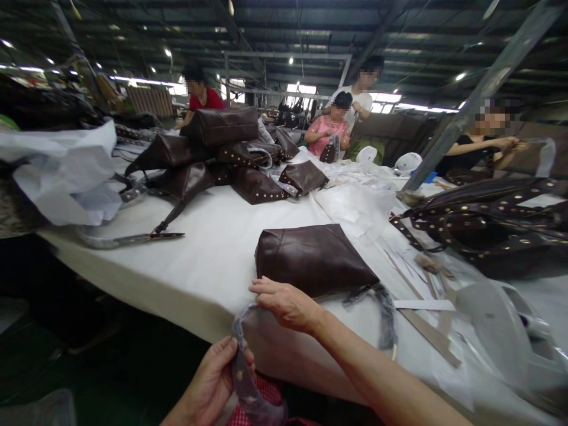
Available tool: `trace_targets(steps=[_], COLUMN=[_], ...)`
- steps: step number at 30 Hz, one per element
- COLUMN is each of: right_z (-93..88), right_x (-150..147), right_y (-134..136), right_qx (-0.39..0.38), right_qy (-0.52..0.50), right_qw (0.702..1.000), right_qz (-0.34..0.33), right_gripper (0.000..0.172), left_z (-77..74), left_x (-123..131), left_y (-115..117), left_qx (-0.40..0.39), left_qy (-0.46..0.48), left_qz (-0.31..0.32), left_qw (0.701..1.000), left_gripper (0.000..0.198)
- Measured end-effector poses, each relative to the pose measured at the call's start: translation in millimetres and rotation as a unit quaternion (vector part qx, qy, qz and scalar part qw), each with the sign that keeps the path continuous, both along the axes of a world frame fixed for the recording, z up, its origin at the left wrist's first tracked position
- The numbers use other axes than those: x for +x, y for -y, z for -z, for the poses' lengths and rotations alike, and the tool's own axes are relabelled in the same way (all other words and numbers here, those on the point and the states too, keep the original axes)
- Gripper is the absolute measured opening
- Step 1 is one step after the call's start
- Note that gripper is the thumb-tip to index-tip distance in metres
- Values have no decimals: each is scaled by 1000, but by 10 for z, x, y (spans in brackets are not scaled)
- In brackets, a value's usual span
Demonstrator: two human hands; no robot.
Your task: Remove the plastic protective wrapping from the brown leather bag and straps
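Note:
My left hand (220,364) is closed around a bag strap (243,376) wrapped in clear plastic, held up in front of the table edge. The strap bends at its top and runs toward the near side of a dark brown leather handbag (315,257). My right hand (288,305) is at the bag's near left corner, fingers stretched to the left just above the strap's upper end; its thumb is hidden. The bag lies on its side on the white tabletop (213,254). Another plastic-wrapped strap (387,319) curves out from its right end.
Brown handbags (222,127) are piled at the back left, beside white wrapping paper (71,171). Studded bags (497,219) lie at right, near flat strips (426,331) and a translucent plastic fan (497,325). A slanted metal post (479,94) rises there. Several people work across the table.

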State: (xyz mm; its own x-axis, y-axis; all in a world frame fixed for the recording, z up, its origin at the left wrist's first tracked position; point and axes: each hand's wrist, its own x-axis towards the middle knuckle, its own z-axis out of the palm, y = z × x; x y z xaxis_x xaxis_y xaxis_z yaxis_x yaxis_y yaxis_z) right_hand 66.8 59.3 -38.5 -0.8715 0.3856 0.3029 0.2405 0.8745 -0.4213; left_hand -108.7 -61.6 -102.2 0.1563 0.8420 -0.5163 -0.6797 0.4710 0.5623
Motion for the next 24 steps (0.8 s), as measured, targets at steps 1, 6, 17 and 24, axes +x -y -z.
trace_targets(steps=[1,6,17,24], right_z=[4,13,-56,-31], right_x=[4,31,189,279], right_y=[-3,-26,10,98], right_qx=[-1,-10,25,33], right_qy=[-4,-12,43,-24], right_qw=[1000,1000,998,998], right_qz=[-2,1,-26,53], right_gripper=[34,38,32,30], left_z=[-10,-11,-57,-64], left_x=[-15,-33,-62,276], left_y=[-27,-144,-429,-556], left_qx=[-19,-37,-32,-62], left_qy=[12,46,74,133], left_qz=[1,96,221,159], left_qw=[1000,994,972,976], left_gripper=[23,18,21,23])
